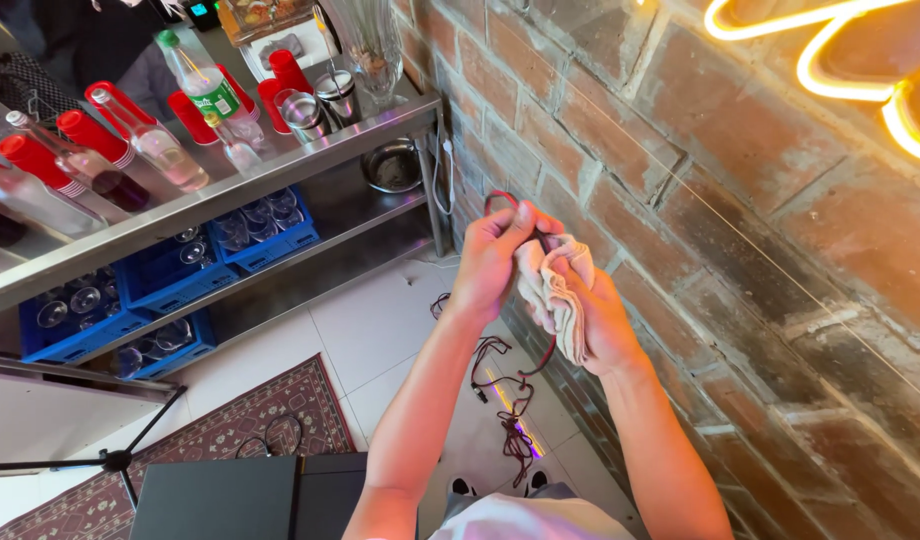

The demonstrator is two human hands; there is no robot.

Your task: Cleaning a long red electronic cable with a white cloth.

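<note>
Left hand point(492, 262) pinching red cord point(507, 198); right hand point(597, 318) gripping beige cloth point(554, 290), apparently wrapping cord, beside brick wall point(740, 230).

i can't see where the thin dark red cord point(500, 200) runs behind my left hand point(493, 262); the crumpled beige cloth point(557, 290) hides my right hand's point(600, 325) fingers.

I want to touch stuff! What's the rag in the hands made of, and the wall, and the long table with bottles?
Rag: soft cream cloth, folds and drapes, probably cotton. Wall: rough matte brick with mortar lines. Table: shiny grey metal, likely stainless steel.
</note>
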